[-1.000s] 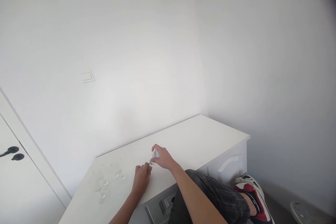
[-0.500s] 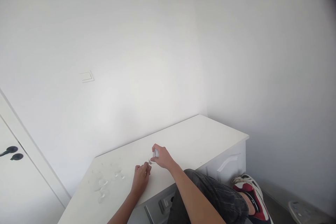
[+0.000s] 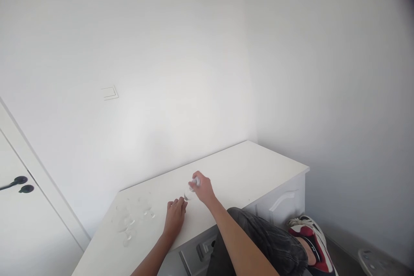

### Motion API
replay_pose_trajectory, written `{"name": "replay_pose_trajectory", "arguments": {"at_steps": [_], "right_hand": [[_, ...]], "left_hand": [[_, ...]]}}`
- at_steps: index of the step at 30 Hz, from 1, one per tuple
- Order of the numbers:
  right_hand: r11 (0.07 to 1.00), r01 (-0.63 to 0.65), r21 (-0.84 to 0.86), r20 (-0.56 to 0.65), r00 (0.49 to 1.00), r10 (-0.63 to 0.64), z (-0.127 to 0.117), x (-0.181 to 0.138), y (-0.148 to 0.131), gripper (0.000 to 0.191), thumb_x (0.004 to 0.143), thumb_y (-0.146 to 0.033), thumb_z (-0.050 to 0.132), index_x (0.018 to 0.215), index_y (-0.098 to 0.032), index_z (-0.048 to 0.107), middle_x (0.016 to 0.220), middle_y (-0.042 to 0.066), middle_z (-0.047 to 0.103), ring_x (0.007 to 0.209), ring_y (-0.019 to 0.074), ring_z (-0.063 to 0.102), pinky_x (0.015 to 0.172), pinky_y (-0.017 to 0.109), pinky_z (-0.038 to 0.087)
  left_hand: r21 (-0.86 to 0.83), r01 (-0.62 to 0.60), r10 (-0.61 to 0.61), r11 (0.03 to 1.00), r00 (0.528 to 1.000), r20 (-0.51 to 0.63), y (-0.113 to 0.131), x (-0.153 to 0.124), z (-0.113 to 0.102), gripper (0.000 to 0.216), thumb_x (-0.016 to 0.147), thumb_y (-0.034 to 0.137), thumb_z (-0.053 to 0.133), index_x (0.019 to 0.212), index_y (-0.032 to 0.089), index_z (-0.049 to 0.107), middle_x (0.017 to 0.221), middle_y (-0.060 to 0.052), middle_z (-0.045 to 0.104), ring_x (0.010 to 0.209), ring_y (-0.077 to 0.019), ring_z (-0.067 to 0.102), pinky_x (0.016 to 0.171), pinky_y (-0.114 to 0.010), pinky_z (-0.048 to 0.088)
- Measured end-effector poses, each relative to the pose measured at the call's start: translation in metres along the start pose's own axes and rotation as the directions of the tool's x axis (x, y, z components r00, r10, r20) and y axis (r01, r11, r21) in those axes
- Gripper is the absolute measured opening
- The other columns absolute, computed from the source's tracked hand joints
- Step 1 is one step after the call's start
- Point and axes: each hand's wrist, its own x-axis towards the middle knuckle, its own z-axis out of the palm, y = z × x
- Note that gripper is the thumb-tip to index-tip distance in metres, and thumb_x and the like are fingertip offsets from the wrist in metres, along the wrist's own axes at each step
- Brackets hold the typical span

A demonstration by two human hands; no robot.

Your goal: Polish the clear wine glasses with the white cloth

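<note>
My right hand (image 3: 204, 188) is closed around a small whitish object (image 3: 196, 180) just above the dresser top; fingers hide most of it. Below it, a small clear, glass-like piece (image 3: 187, 195) reaches down toward my left hand (image 3: 175, 214). The left fingers are curled, and their tips touch the lower end of this clear piece at the tabletop. Whether the clear and whitish parts are one object I cannot tell. To the left, several transparent glass-like pieces (image 3: 128, 221) lie on the white surface, their outlines faint.
The white dresser top (image 3: 233, 168) runs along the wall, with panelled drawers (image 3: 284, 205) at its front. My bent leg (image 3: 265, 237) and a red and white shoe (image 3: 312, 239) are close to that front. A door handle (image 3: 19, 181) and a light switch (image 3: 110, 92) are at left.
My right hand has risen slightly and moved a little right, away from the left hand, showing more of the clear piece. The left hand stays nearly in place; the view has shifted slightly.
</note>
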Motion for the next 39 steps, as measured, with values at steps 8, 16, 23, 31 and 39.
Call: {"name": "replay_pose_trajectory", "arguments": {"at_steps": [8, 16, 23, 31, 39], "right_hand": [[0.893, -0.21, 0.399, -0.077, 0.962, 0.26, 0.0, 0.009, 0.009, 0.047, 0.077, -0.033, 0.053, 0.123, -0.02, 0.054, 0.106, 0.008, 0.062, 0.094, 0.0205, 0.057, 0.075, 0.028, 0.045], [0.738, -0.363, 0.569, 0.405, 0.905, 0.133, 0.005, -0.002, 0.003, 0.027, 0.076, -0.039, 0.062, 0.085, -0.015, 0.067, 0.08, 0.004, 0.064, 0.071, 0.0146, 0.056, 0.062, 0.024, 0.042], [0.688, -0.455, 0.566, 0.413, 0.878, 0.24, 0.005, -0.001, 0.007, 0.027, 0.079, -0.042, 0.062, 0.084, -0.016, 0.062, 0.079, 0.003, 0.06, 0.07, 0.0141, 0.054, 0.061, 0.025, 0.044], [0.631, -0.582, 0.514, 0.401, 0.813, 0.422, 0.009, 0.0, 0.012, 0.031, 0.082, -0.047, 0.059, 0.083, -0.016, 0.059, 0.076, 0.005, 0.059, 0.068, 0.0175, 0.057, 0.061, 0.03, 0.048], [0.739, -0.371, 0.563, 0.406, 0.902, 0.143, -0.002, 0.0, 0.002, 0.018, 0.064, -0.022, 0.058, 0.078, -0.016, 0.068, 0.075, 0.003, 0.063, 0.069, 0.0147, 0.055, 0.06, 0.024, 0.04]], "left_hand": [[-0.106, -0.044, 0.046, 0.993, 0.999, 0.015, -0.002, -0.003, -0.001, 0.028, 0.1, 0.022, 0.031, 0.08, 0.023, 0.049, 0.068, 0.001, 0.058, 0.07, -0.0205, 0.053, 0.075, -0.034, 0.037], [-0.161, -0.088, 0.093, 0.983, 0.995, 0.022, -0.005, -0.005, 0.001, 0.026, 0.097, 0.015, 0.033, 0.085, 0.021, 0.056, 0.079, -0.004, 0.06, 0.075, -0.0218, 0.052, 0.075, -0.035, 0.039], [-0.167, -0.073, 0.08, 0.983, 0.996, 0.033, -0.003, -0.005, -0.002, 0.027, 0.096, 0.015, 0.036, 0.075, 0.022, 0.053, 0.077, -0.003, 0.059, 0.074, -0.0211, 0.051, 0.074, -0.034, 0.039], [-0.146, -0.041, 0.048, 0.988, 0.998, 0.046, -0.002, -0.004, -0.002, 0.027, 0.099, 0.019, 0.035, 0.077, 0.022, 0.051, 0.073, -0.001, 0.059, 0.071, -0.0206, 0.051, 0.074, -0.033, 0.037], [-0.138, 0.001, 0.002, 0.99, 1.0, 0.026, -0.004, -0.006, -0.001, 0.024, 0.095, 0.015, 0.035, 0.08, 0.022, 0.052, 0.076, -0.002, 0.058, 0.073, -0.0212, 0.052, 0.075, -0.034, 0.039]]}}
